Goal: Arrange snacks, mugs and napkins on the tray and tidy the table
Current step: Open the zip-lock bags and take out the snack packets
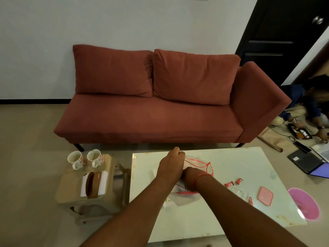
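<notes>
On table, bag mouth rightward.

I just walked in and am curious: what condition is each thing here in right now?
Left hand: fist gripping the bag's rim.
Right hand: inside the bag, fingers hidden.
Plastic bag: mouth open, on the table.
Two mugs: upright on the stool, appear empty.
Pink container: lying flat, lid on.
Laptop: open, screen lit.

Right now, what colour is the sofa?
The sofa is reddish-brown, best seen in the head view.
</notes>
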A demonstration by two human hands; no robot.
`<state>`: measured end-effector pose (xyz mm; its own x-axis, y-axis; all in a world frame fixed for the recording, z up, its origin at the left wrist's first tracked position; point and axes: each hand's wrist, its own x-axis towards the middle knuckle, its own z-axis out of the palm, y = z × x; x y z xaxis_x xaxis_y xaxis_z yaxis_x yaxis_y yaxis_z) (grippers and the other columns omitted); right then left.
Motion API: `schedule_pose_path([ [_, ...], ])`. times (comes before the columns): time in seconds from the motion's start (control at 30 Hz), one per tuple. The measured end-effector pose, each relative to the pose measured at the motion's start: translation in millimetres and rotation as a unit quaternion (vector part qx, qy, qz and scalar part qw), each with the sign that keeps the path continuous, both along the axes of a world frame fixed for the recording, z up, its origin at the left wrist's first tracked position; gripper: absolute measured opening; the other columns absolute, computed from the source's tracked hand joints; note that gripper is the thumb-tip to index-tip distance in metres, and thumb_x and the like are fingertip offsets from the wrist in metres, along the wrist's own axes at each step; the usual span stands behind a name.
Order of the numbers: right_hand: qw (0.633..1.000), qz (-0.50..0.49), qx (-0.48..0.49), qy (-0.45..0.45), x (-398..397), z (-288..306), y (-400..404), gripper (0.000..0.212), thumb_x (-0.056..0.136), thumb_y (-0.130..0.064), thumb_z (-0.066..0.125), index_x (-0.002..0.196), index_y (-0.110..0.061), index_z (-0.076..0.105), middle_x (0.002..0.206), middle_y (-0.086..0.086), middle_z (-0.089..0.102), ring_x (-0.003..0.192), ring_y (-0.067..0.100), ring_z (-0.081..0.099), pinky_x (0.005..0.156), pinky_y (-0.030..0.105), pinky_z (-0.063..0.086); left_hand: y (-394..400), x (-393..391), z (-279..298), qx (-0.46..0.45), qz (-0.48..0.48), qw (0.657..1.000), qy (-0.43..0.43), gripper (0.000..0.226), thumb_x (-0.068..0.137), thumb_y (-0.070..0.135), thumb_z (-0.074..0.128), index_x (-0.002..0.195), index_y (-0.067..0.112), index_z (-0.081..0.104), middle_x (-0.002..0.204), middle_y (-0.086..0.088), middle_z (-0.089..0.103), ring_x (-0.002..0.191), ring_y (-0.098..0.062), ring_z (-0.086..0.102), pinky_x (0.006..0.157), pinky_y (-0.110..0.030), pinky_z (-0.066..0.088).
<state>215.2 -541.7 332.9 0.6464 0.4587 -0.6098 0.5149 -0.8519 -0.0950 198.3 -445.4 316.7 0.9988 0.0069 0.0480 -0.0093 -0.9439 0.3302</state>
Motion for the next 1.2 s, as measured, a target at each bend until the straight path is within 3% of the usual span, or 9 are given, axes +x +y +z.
schedule_pose_path([
  [0.23,0.997,0.069,0.019,-0.006,6,10,-22,0.03,0.099,-0.019,0.053,0.126,-0.017,0.065,0.121,0.006,0.068,0.111,0.028,0.062,0.1,0.036,0.047,-3,8,-21,0.011,0.011,0.997,0.073,0.033,0.092,0.012,0.063,0.124,0.009,0.055,0.129,-0.012,0.053,0.102,-0.025,0.062,0.084,-0.03,0.052],
  [0.43,0.988,0.053,0.143,0.003,36,38,-61,0.037,0.091,-0.01,0.059,0.123,-0.026,0.065,0.119,-0.001,0.069,0.106,0.023,0.062,0.092,0.032,0.048,-8,17,-33,-0.084,0.067,0.989,0.098,0.019,0.092,0.022,0.065,0.108,0.013,0.061,0.112,-0.007,0.059,0.083,-0.018,0.054,0.082,-0.026,0.05],
  [0.6,0.982,0.06,0.177,-0.006,55,31,-83,0.036,0.09,-0.008,0.058,0.12,-0.025,0.066,0.115,0.002,0.07,0.102,0.024,0.062,0.086,0.032,0.05,-37,31,-28,-0.198,0.1,0.974,0.047,0.021,0.092,0.024,0.064,0.11,0.014,0.064,0.11,-0.004,0.066,0.095,-0.022,0.063,0.083,-0.024,0.05],
  [0.73,0.969,0.117,0.203,-0.075,66,37,-94,0.037,0.091,-0.012,0.057,0.12,-0.034,0.063,0.117,-0.005,0.068,0.104,0.02,0.061,0.082,0.029,0.049,-52,36,-20,-0.35,0.161,0.921,0.047,0.034,0.08,0.039,0.053,0.099,0.014,0.066,0.097,-0.01,0.07,0.091,-0.032,0.065,0.087,-0.046,0.058],
  [0.8,0.949,0.182,0.221,-0.131,65,44,-98,0.036,0.09,-0.014,0.058,0.119,-0.034,0.064,0.119,-0.008,0.067,0.108,0.02,0.059,0.075,0.029,0.045,-52,40,-27,-0.367,0.179,0.912,0.036,0.04,0.071,0.044,0.047,0.088,0.013,0.066,0.086,-0.013,0.069,0.086,-0.039,0.064,0.083,-0.054,0.057],
  [0.87,0.924,0.262,0.222,-0.168,62,48,-96,0.033,0.093,-0.016,0.055,0.12,-0.031,0.065,0.121,-0.007,0.066,0.107,0.023,0.055,0.07,0.03,0.037,-55,44,-23,-0.351,0.177,0.917,0.066,0.026,0.076,0.032,0.052,0.085,0.014,0.068,0.083,-0.01,0.07,0.082,-0.036,0.065,0.078,-0.049,0.059],
  [0.97,0.916,0.291,0.227,-0.159,69,39,-100,0.033,0.093,-0.014,0.056,0.121,-0.029,0.066,0.12,-0.005,0.067,0.102,0.023,0.054,0.07,0.03,0.037,-61,52,-25,-0.309,0.159,0.932,0.101,0.014,0.088,0.013,0.062,0.098,0.011,0.07,0.093,-0.007,0.072,0.081,-0.025,0.066,0.074,-0.026,0.057],
  [1.1,0.932,0.156,0.321,-0.065,100,28,-128,0.039,0.083,-0.004,0.061,0.108,-0.032,0.072,0.103,-0.01,0.07,0.094,0.017,0.052,0.073,0.033,0.05,-62,55,-39,-0.242,0.192,0.947,0.09,0.012,0.091,0.02,0.058,0.091,0.014,0.069,0.087,-0.007,0.072,0.078,-0.027,0.066,0.078,-0.038,0.06],
  [1.2,0.912,0.009,0.409,-0.004,115,12,-151,0.033,0.08,0.004,0.066,0.1,-0.021,0.076,0.095,-0.005,0.071,0.09,0.014,0.055,0.075,0.026,0.047,-66,55,-43,-0.149,0.206,0.965,0.067,0.01,0.095,0.022,0.059,0.096,0.019,0.068,0.091,-0.001,0.071,0.08,-0.019,0.065,0.078,-0.023,0.052],
])
